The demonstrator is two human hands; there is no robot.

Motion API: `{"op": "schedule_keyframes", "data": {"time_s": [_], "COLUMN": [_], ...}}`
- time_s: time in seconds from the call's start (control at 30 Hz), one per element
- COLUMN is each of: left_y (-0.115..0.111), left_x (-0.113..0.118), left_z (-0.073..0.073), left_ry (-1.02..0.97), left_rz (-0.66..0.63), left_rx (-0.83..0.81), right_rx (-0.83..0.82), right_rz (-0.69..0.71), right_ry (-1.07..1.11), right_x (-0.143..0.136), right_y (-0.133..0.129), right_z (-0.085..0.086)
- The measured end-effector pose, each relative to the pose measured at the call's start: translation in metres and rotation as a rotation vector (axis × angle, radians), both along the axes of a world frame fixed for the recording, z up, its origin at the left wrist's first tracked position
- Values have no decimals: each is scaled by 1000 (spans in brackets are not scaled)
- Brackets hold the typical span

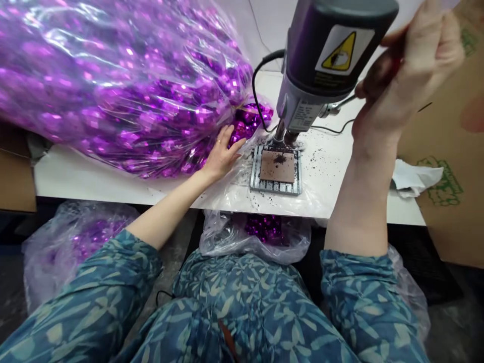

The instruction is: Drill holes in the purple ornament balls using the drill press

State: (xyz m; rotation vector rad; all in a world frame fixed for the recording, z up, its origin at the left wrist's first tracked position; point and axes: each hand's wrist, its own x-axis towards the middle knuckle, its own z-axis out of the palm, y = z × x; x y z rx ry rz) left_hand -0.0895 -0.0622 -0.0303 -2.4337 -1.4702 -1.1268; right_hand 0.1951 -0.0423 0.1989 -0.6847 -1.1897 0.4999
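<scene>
My left hand (223, 154) reaches with spread fingers into the open mouth of a large clear plastic bag (124, 80) stuffed with shiny purple faceted pieces (249, 118); its fingertips touch the pieces spilling out. My right hand (412, 65) is raised and closed around the lever handle (340, 105) of a small grey bench drill press (325, 55). The drill's bit sits just above a brown pad on the metal base plate (276, 171), where dark shavings lie.
The white table (113, 181) carries a black power cord (260, 85) and scattered debris. A cardboard box (449, 166) stands at the right, crumpled white paper (414, 179) beside it. More bags of purple pieces (260, 229) hang below the table edge and at the lower left (75, 237).
</scene>
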Motion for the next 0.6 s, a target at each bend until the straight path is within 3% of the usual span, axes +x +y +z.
{"op": "schedule_keyframes", "data": {"time_s": [0.07,0.17,0.3,0.4,0.53,0.6], "left_y": [-33,-104,-198,-245,-286,-303], "left_x": [9,15,-9,-44,-80,-90], "left_z": [7,11,-2,-18,-46,-62], "left_ry": [28,86,115,71,-66,-178], "left_rz": [-14,-63,-58,97,441,612], "left_rx": [74,131,202,173,0,-144], "right_rx": [-32,-19,-22,-56,-76,-250], "right_rz": [29,89,176,214,297,466], "right_ry": [-19,-16,2,-6,78,162], "right_x": [0,3,11,14,14,13], "right_y": [4,10,19,26,35,41], "right_z": [4,4,1,3,8,10]}}
